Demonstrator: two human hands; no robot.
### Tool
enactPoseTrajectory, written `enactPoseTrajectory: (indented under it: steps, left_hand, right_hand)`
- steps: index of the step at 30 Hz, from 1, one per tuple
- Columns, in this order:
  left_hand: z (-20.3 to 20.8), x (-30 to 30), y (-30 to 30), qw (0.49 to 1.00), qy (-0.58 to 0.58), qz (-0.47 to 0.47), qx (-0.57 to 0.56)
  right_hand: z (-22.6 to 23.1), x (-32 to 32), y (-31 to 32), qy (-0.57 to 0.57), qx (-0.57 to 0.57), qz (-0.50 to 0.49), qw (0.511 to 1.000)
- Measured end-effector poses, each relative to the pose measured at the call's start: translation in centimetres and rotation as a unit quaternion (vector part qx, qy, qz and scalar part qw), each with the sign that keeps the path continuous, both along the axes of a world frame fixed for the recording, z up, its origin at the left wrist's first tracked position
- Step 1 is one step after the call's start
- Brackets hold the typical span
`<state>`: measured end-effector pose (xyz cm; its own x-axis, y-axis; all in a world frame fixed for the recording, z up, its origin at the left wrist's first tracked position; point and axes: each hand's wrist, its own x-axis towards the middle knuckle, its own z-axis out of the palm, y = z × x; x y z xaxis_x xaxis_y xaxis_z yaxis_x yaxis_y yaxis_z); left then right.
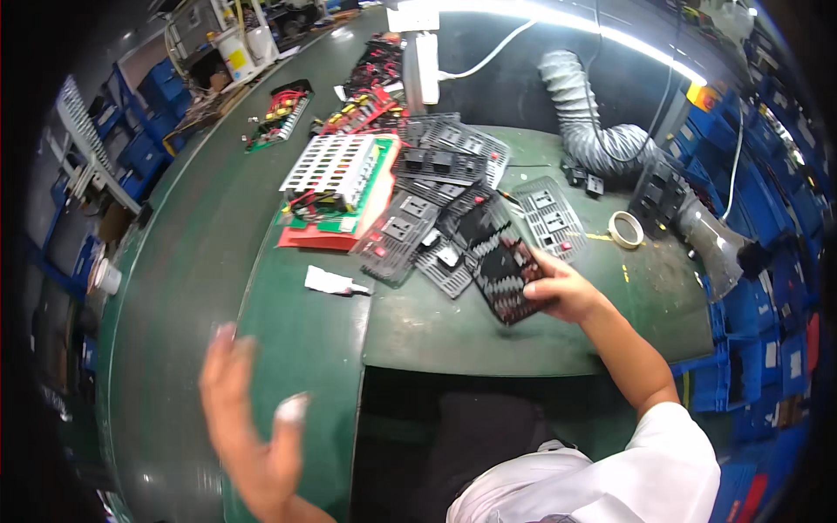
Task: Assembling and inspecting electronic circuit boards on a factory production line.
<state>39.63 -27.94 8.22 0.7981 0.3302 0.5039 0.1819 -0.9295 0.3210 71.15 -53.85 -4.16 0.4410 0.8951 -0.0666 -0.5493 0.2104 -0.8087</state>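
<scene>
My right hand [565,289] grips the edge of a black slotted plastic panel [501,272], which is tilted above the green bench. Behind it lies a pile of similar black panels [440,166], some with sockets and small red switches. Another slotted panel [547,213] lies just beyond my right hand. My left hand [248,418] is raised over the bench's left part, somewhat blurred, with nothing in it. Its fingers and thumb are apart, and the thumb tip has a white covering [293,408]. The nearest thing to it is a white squeeze tube [331,281] lying on the bench.
A white perforated metal case [331,166] on a green circuit board sits on red sheets [316,237]. Wired boards [283,113] lie farther back. On the right are a tape roll [625,229], a ribbed duct [571,96], a clear funnel [711,240] and blue bins [750,366].
</scene>
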Motion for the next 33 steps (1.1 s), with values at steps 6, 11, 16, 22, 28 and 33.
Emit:
enactPoseTrajectory:
  steps: [6, 11, 16, 22, 28, 33]
  left_hand:
    - [-1.5, 2.8, -3.6, 0.987, 0.156, -0.014, -0.019]
    - [-2.4, 2.2, -3.8, 0.936, 0.285, -0.183, -0.097]
    - [-2.4, 1.5, -4.1, 0.914, 0.353, -0.141, -0.140]
    - [-2.3, 0.2, -3.1, 0.964, 0.083, -0.143, -0.206]
    - [-3.5, 2.3, -3.1, 0.915, -0.079, -0.124, -0.376]
    - [-4.5, 2.2, -2.1, 0.944, -0.021, -0.091, -0.317]
  right_hand:
    - [3.0, -3.2, 3.1, -0.395, -0.096, 0.283, 0.868]
    - [6.3, -6.5, 6.0, -0.415, -0.058, 0.383, 0.824]
    - [9.1, -7.3, 6.0, -0.357, -0.097, 0.311, 0.875]
    - [4.1, -7.0, 5.4, -0.071, 0.053, 0.089, 0.992]
    - [-0.1, -8.4, 4.0, -0.060, 0.079, 0.091, 0.991]
    - [-0.3, -10.8, 6.4, -0.141, -0.027, 0.121, 0.982]
